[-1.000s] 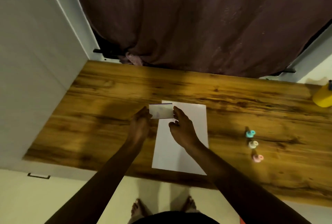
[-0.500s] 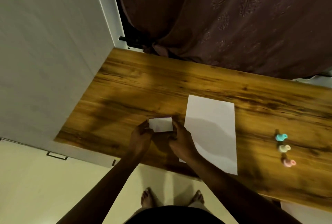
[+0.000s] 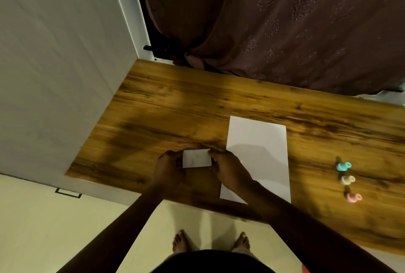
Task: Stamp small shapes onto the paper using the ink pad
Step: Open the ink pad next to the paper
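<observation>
A small white rectangular ink pad case [image 3: 196, 158] is held between both hands, just above the wooden table [image 3: 166, 110]. My left hand [image 3: 169, 168] grips its left edge and my right hand [image 3: 229, 171] grips its right edge. A white sheet of paper [image 3: 260, 141] lies flat on the table to the right of the case; my right wrist covers its near left corner. Three small stamps stand in a row further right: a blue stamp [image 3: 343, 166], a cream stamp [image 3: 347, 179] and a pink stamp [image 3: 353, 197].
A grey wall [image 3: 54, 64] borders the table's left side. A dark maroon curtain [image 3: 274, 20] hangs behind the far edge. My bare feet [image 3: 210, 241] stand on the pale floor below the table's near edge.
Both hands carried the ink pad case from above the paper's top edge to the left, off the paper, and lower toward the near edge. The camera view also shifted left.
</observation>
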